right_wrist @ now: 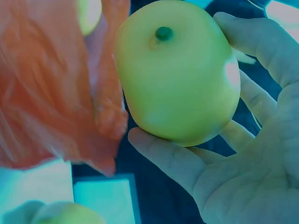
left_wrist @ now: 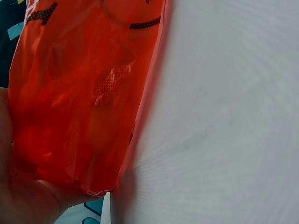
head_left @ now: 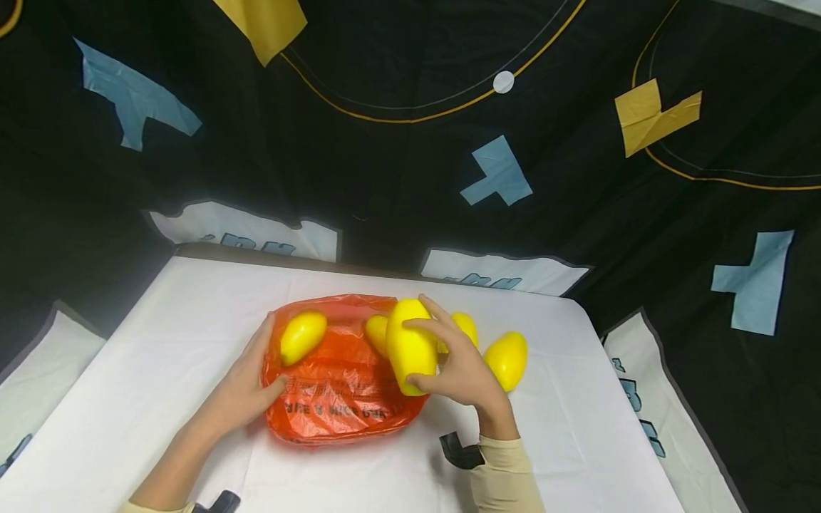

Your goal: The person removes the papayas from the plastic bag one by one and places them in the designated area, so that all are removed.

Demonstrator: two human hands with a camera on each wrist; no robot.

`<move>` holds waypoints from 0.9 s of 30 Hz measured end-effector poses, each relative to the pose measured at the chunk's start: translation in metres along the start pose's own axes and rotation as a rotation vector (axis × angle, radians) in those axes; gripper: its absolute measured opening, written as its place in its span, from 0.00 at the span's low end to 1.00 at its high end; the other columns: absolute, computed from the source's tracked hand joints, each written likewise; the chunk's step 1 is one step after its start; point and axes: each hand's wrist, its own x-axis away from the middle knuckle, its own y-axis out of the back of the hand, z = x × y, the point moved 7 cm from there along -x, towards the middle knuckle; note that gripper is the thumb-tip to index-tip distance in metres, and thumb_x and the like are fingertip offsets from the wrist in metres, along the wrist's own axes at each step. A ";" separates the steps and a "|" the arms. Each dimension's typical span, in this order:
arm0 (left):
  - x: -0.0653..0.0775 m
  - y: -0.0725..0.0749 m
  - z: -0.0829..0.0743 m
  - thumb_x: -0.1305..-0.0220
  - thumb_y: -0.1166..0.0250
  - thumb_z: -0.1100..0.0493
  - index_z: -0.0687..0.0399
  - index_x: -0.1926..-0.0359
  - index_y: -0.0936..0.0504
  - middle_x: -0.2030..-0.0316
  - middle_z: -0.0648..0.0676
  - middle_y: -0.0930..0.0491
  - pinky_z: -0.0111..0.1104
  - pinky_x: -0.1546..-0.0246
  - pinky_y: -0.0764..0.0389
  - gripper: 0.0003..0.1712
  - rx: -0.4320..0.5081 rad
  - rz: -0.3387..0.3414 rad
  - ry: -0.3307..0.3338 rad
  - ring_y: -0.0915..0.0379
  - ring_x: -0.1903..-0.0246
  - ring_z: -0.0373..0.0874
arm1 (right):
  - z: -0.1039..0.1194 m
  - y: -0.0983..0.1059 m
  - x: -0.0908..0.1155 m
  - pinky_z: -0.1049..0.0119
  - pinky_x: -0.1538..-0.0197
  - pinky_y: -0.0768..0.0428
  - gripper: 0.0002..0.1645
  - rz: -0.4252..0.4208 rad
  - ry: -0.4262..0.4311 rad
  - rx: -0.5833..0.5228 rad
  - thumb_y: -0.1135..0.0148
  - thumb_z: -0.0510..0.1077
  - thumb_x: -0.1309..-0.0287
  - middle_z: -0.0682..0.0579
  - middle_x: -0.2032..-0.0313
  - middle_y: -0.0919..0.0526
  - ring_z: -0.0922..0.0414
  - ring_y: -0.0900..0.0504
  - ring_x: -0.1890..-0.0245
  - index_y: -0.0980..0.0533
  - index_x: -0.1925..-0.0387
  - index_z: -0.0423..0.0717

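My left hand (head_left: 240, 388) grips the left edge of a red plastic bag (head_left: 343, 392), thumb on the near side. The bag lies spread on the table with printed letters on its front. A yellow mango (head_left: 303, 337) sits at its left part; a second small mango (head_left: 375, 332) shows at the right, partly hidden. My right hand (head_left: 465, 370) holds a larger yellow mango (head_left: 410, 349) above the bag's right side, between thumb and fingers. In the right wrist view this mango (right_wrist: 180, 84) shows a dark green stem. The left wrist view shows mostly the bag (left_wrist: 88, 93).
To the right of the bag, a mango (head_left: 507, 360) lies on the white table (head_left: 577, 413). Another mango (head_left: 465, 326) is partly hidden behind my right fingers. A black cloth (head_left: 385, 178) with blue and gold tape pieces hangs beyond the table's far edge.
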 end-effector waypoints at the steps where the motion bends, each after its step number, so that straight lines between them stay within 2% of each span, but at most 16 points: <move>1: 0.000 0.000 0.000 0.42 0.35 0.66 0.46 0.22 0.69 0.23 0.55 0.66 0.60 0.32 0.51 0.60 0.000 0.000 0.000 0.64 0.26 0.59 | -0.001 0.004 0.001 0.56 0.52 0.18 0.45 -0.012 -0.007 -0.007 0.22 0.41 0.65 0.69 0.26 0.50 0.58 0.41 0.34 0.26 0.41 0.72; 8: 0.000 0.000 0.000 0.42 0.35 0.66 0.45 0.22 0.69 0.23 0.53 0.67 0.60 0.32 0.51 0.60 -0.005 -0.002 0.001 0.64 0.26 0.59 | 0.031 0.035 0.014 0.49 0.51 0.18 0.41 -0.077 -0.012 -0.050 0.25 0.32 0.61 0.52 0.25 0.49 0.48 0.37 0.36 0.26 0.40 0.48; 11: 0.000 0.000 -0.001 0.42 0.35 0.66 0.46 0.22 0.69 0.23 0.52 0.67 0.60 0.32 0.51 0.60 -0.007 -0.002 0.003 0.64 0.26 0.59 | 0.030 0.044 0.018 0.49 0.51 0.18 0.41 -0.108 -0.011 -0.044 0.25 0.32 0.61 0.50 0.25 0.49 0.46 0.36 0.36 0.26 0.40 0.47; 21: 0.000 0.000 -0.002 0.42 0.35 0.66 0.46 0.22 0.69 0.23 0.57 0.65 0.61 0.33 0.50 0.60 -0.006 -0.002 0.003 0.64 0.26 0.59 | 0.020 0.066 0.033 0.49 0.51 0.18 0.42 -0.188 -0.036 -0.021 0.25 0.30 0.62 0.56 0.26 0.50 0.42 0.35 0.37 0.27 0.40 0.45; 27: 0.000 -0.001 -0.001 0.43 0.35 0.66 0.45 0.22 0.69 0.23 0.56 0.65 0.61 0.33 0.50 0.60 0.006 0.000 0.004 0.64 0.26 0.59 | 0.015 0.077 0.044 0.46 0.51 0.19 0.40 -0.225 -0.040 -0.008 0.26 0.30 0.59 0.48 0.25 0.51 0.39 0.32 0.38 0.27 0.40 0.43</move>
